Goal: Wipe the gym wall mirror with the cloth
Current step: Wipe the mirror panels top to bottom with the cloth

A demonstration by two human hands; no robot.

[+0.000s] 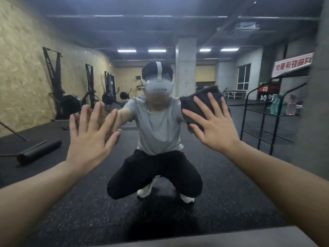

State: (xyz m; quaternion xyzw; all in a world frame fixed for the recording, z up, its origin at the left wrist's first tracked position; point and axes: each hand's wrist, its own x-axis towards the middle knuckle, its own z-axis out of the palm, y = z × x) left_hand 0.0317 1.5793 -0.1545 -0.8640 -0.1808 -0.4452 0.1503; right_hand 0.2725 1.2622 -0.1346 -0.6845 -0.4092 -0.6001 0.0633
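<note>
1. Containers: a black wire rack [263, 122] is showing in the reflection at right; its contents are too blurred to tell.
2. Left hand [89, 138] is lying flat against the mirror [204, 157], grip wide, fingers straight and spread, holding nothing.
3. Right hand [211, 125] is pressing the dark cloth [201, 100] to the glass, grip wide, fingers straight and splayed.
4. The cloth is sitting under the right palm and fingers, its edges sticking out above and left of the fingertips, well apart from the left hand.
5. The person is squatting in the reflection.
</note>
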